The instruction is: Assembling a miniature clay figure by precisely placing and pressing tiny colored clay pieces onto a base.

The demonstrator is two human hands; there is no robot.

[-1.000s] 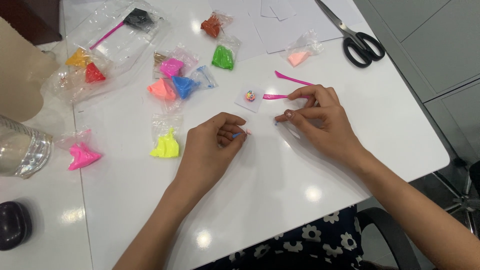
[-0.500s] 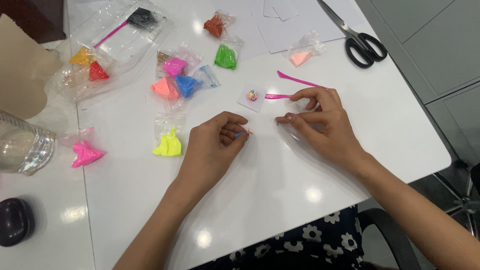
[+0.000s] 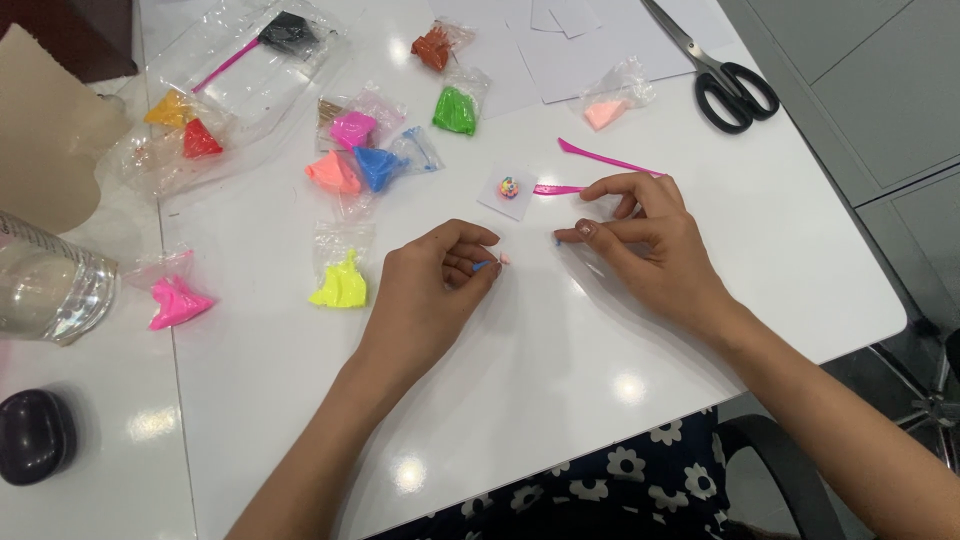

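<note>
White and glossy, the desk [image 3: 560, 400] carries many small bags of coloured clay toward its far edge. Near the middle, the left hand [image 3: 425, 295] has its fingers [image 3: 478, 243] closed on a tiny blue clay piece [image 3: 483, 266]. The right hand [image 3: 650, 245] pinches thumb and forefinger together; what is between them is too small to tell. Beyond it lie a pink tool [image 3: 557, 189] and a little multicoloured ball [image 3: 508, 186] on paper. Such clay looks soft, light and easily squashed, so a gentle fingertip pinch suits it.

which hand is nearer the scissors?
Right. The right hand lies below-left of the scissors; the left hand sits farther left, near the yellow clay bag.
</note>
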